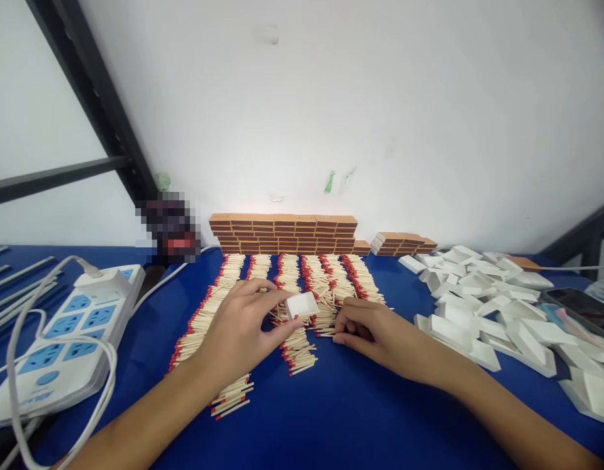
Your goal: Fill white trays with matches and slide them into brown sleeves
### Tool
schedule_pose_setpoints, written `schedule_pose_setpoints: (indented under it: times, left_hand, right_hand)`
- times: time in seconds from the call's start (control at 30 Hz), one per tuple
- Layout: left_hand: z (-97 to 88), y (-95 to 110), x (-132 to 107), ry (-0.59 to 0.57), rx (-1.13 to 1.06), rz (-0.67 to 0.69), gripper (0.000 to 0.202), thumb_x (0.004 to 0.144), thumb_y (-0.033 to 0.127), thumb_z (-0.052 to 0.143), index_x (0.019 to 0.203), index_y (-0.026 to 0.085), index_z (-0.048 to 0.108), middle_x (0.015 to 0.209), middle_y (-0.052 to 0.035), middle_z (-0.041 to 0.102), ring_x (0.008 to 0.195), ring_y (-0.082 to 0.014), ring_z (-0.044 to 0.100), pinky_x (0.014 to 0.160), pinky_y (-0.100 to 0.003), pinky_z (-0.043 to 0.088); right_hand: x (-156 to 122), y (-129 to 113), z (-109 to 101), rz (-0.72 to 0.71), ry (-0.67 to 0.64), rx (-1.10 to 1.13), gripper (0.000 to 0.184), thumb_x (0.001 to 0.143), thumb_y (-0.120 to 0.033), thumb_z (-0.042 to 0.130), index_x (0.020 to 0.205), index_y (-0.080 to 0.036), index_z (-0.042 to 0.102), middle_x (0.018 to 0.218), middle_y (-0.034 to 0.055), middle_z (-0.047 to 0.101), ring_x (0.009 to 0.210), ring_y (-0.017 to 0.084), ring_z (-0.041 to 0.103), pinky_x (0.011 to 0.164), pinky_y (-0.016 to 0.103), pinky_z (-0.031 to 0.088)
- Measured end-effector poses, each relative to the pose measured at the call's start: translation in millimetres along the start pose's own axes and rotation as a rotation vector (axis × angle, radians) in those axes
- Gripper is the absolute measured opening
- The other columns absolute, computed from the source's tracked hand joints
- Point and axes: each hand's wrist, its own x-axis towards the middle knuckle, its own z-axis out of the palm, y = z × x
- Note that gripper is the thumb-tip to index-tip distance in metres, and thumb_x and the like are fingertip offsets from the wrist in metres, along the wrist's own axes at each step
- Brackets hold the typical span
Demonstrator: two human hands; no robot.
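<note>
Between the thumb and fingers of my left hand [243,316] is a small white matchbox tray [302,303], tilted above the matches. A few red match heads show at its lower edge; whether they lie in it or behind it I cannot tell. My right hand [363,329] is closed at the near end of a row of matches [325,331], its fingertips pinched at their pale ends. How many it grips is hidden. Several rows of red-headed matches [204,326] lie on the blue tabletop [331,418], partly covered by my hands.
Stacked brown matchboxes [287,234] line the wall, with a smaller stack [402,243] beside them. Many white trays [498,307] are heaped at right, near a phone [583,310]. A power strip [67,346] with a looped white cable [111,372] lies at left.
</note>
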Motion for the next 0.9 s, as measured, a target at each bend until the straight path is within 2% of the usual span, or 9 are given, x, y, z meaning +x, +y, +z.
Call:
schedule_pose_setpoints:
  times: [0.13, 0.53, 0.67, 0.8, 0.9]
  left_hand:
    - [-0.7, 2.6, 0.3, 0.032, -0.011, 0.037, 0.034, 0.089, 0.034, 0.086, 0.118, 0.019, 0.078, 0.108, -0.0107, 0.078, 0.099, -0.028, 0.075, 0.091, -0.046, 0.06]
    - [0.1, 2.4, 0.8, 0.01, -0.009, 0.02, 0.033, 0.09, 0.034, 0.085, 0.118, 0.019, 0.078, 0.107, -0.0097, 0.077, 0.098, -0.0272, 0.074, 0.091, -0.046, 0.059]
    - [-2.0, 2.4, 1.5, 0.009, 0.003, 0.009, 0.032, 0.09, 0.036, 0.084, 0.117, 0.02, 0.079, 0.107, -0.0102, 0.077, 0.099, -0.0278, 0.075, 0.09, -0.044, 0.06]
    - [-1.4, 3.1, 1.1, -0.003, 0.003, 0.011, 0.032, 0.09, 0.036, 0.084, 0.117, 0.02, 0.079, 0.106, -0.011, 0.077, 0.098, -0.0283, 0.075, 0.09, -0.045, 0.06]
    - [-0.3, 2.8, 0.4, -0.014, 0.002, 0.02, 0.033, 0.091, 0.035, 0.084, 0.119, 0.019, 0.079, 0.105, -0.0111, 0.078, 0.097, -0.0287, 0.075, 0.089, -0.046, 0.06]
  right_hand:
    - [0.8, 0.2, -0.2, -0.001, 0.011, 0.004, 0.014, 0.106, -0.031, 0.063, 0.095, -0.023, 0.066, 0.091, 0.0007, 0.065, 0.076, 0.015, 0.057, 0.067, 0.029, 0.043]
    - [0.8, 0.0, -1.5, -0.067, 0.034, -0.002, 0.012, 0.108, -0.029, 0.06, 0.102, -0.024, 0.07, 0.095, 0.0016, 0.064, 0.078, 0.015, 0.058, 0.071, 0.03, 0.044]
    - [1.2, 2.1, -0.2, -0.03, 0.022, -0.005, 0.017, 0.108, -0.031, 0.06, 0.096, -0.023, 0.067, 0.09, 0.0013, 0.064, 0.075, 0.016, 0.056, 0.069, 0.03, 0.043]
    - [0.5, 2.1, -2.6, -0.015, -0.008, -0.007, 0.02, 0.11, -0.034, 0.056, 0.096, -0.023, 0.063, 0.093, 0.0022, 0.065, 0.079, 0.017, 0.058, 0.072, 0.031, 0.044]
    - [-1.5, -0.4, -8.8, -0.041, 0.04, -0.031, 0.019, 0.111, -0.034, 0.054, 0.098, -0.023, 0.062, 0.096, 0.0025, 0.064, 0.081, 0.017, 0.058, 0.073, 0.032, 0.045]
